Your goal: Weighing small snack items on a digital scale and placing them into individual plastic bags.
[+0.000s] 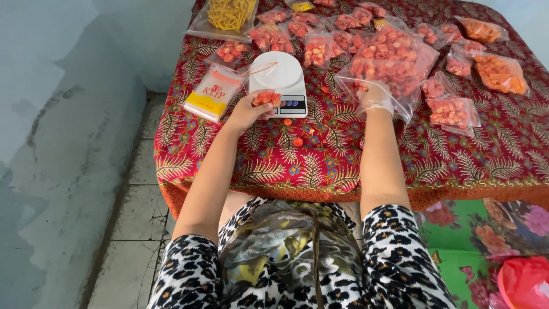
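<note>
Holding a small bag of red-orange snacks (266, 98) pinched in my left hand (250, 109), fingers closed on it, right at the front edge of the white kitchen scale (279, 80). Scale sits just past that hand, so the bag is only a short lift from the round pan. My right hand (374, 98) is pushed into the mouth of the big clear bag (392, 60) of the same snacks; it looks gloved w/ thin plastic, prob. to keep the food clean. Can't tell if those fingers are open or closed, since the plastic hides them.

Big bag lies slumped w/ its opening toward me, so I can reach in w/o lifting it. A flat pack of empty bags (211, 91) w/ a yellow label lies just left of my left hand, beside the scale. A few loose snack pieces (298, 141) lie on the red patterned cloth (320, 166) over the worktop, between my two hands. Filled small bags (452, 111) are piled just right of my right hand, more in rows beyond the scale. A bag of yellow sticks (229, 14) sits far off past my left hand.
</note>
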